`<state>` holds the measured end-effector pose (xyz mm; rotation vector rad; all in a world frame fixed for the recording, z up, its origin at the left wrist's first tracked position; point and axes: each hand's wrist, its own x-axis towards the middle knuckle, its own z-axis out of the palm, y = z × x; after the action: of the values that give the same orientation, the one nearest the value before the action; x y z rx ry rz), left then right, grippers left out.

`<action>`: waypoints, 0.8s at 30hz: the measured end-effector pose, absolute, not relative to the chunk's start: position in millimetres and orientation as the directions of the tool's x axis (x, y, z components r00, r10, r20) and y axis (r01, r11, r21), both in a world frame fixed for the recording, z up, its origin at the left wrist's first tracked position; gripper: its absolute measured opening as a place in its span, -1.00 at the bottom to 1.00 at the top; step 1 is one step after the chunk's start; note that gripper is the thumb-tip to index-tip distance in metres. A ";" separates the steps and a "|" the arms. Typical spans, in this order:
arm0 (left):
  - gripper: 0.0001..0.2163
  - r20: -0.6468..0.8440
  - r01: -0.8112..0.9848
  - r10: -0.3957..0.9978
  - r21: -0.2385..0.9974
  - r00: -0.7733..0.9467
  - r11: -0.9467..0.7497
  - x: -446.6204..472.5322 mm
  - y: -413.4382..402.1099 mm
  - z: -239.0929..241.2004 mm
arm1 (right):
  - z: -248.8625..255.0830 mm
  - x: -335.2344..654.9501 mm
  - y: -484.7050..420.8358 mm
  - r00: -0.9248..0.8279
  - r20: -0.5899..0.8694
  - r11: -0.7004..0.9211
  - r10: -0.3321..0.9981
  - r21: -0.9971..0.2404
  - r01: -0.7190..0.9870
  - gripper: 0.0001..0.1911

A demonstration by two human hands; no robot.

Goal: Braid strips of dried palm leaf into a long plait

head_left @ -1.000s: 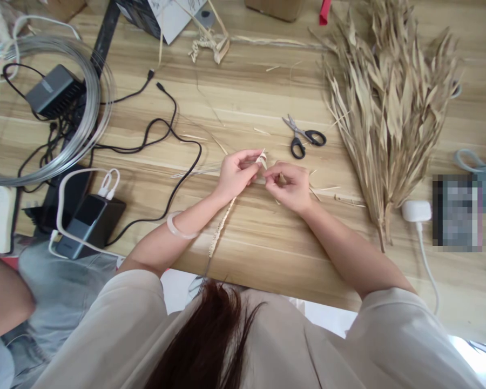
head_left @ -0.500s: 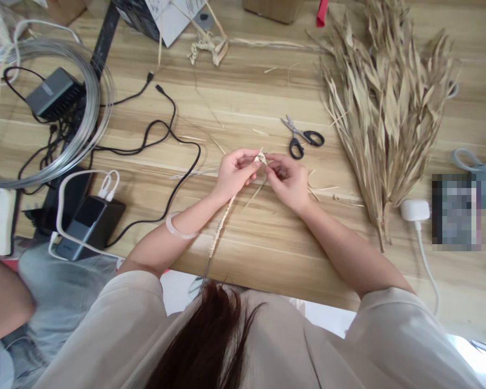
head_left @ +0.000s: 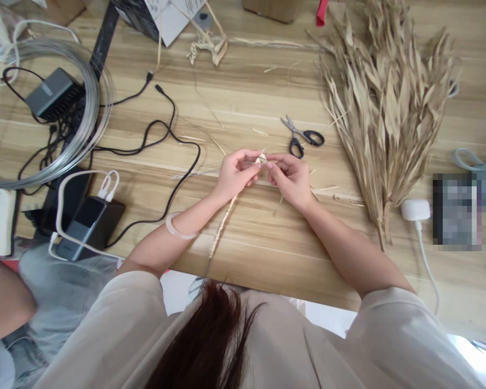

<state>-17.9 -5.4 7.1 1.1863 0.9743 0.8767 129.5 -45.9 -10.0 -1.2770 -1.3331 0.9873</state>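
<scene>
My left hand (head_left: 235,174) and my right hand (head_left: 290,177) meet over the middle of the wooden table (head_left: 243,227). Both pinch the top end of a pale braided straw strip (head_left: 221,229). The braid trails from my left hand down toward the table's near edge. Thin loose straw ends stick out leftward from my fingers. A pale bangle (head_left: 177,227) circles my left wrist. Black-handled scissors (head_left: 303,138) lie just beyond my right hand.
A large bundle of dried leaves (head_left: 384,108) lies at the right. Coiled wire (head_left: 65,108), black cables (head_left: 162,135), a power bank (head_left: 89,219) and chargers crowd the left. A white plug (head_left: 415,209) lies at the right. Another person's arm (head_left: 4,302) shows at lower left.
My right hand has shifted slightly up and left, closer to my left fingertips at the braid's end. A loose straw end under my right hand has swung downward.
</scene>
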 end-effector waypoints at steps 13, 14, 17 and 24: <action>-0.74 -0.155 0.007 0.915 0.986 0.372 0.164 -17.8 -6.8 3.8 | -12.6 129.0 -48.1 0.133 0.153 0.118 0.979 -0.964 0.238 -0.71; -0.74 -0.155 0.010 0.915 0.987 0.373 0.163 -17.9 -7.1 3.9 | -12.6 129.0 -48.0 0.133 0.148 0.114 0.980 -0.966 0.232 -0.71; -0.74 -0.152 0.014 0.915 0.987 0.373 0.158 -18.2 -8.1 4.5 | -12.3 128.7 -47.8 0.136 0.145 0.112 0.980 -0.968 0.224 -0.72; -0.72 -0.133 0.028 0.915 0.991 0.380 0.133 -19.8 -9.9 8.2 | -12.8 126.5 -51.4 0.135 0.310 0.224 0.941 -0.871 0.437 -0.73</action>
<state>-19.8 -9.9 8.2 1.2711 0.9806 0.8229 126.5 -51.4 -12.8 -1.3781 -1.4696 0.6174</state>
